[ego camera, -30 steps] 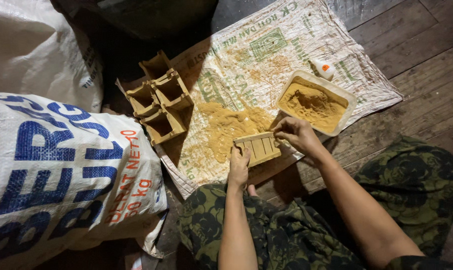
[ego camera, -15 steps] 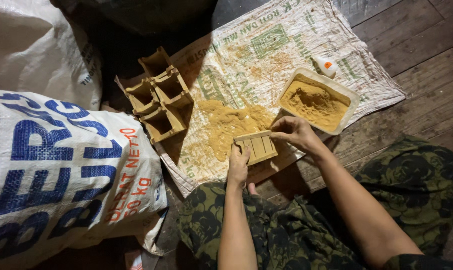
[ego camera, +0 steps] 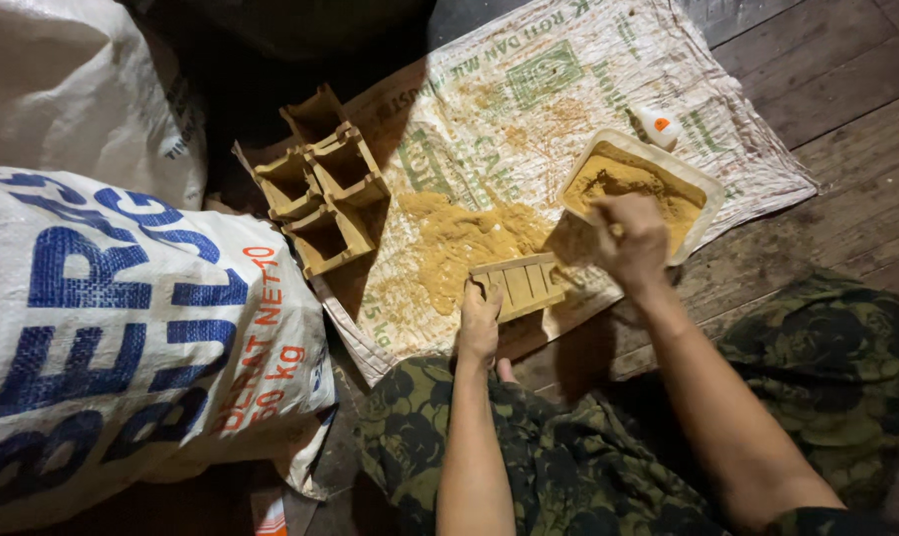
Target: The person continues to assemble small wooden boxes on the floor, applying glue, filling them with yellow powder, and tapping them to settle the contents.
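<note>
Left hand (ego camera: 480,323) pressing down slatted wooden mould (ego camera: 518,286) at frame centre, fingers flat, no closed grip. Right hand (ego camera: 630,241) fisted at rim of tray (ego camera: 702,213) of yellow powder (ego camera: 628,177), contents of grip hidden. Risk: mould sliding on woven sack sheet (ego camera: 568,89), scattering powder pile (ego camera: 459,243).

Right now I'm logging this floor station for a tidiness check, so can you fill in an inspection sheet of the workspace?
Surface: woven sack sheet spread on wooden floorboards, dusted with a yellow-brown powder pile.
Job's things: slotted wooden mould; plastic tray of powder.
Clutter: stack of empty wooden moulds; small white bottle.
Hands: left hand steadies the slotted mould; right hand over the tray's near edge, grip unclear.
Cables: nothing seen.
Surroundings: big printed sacks at left.
</note>
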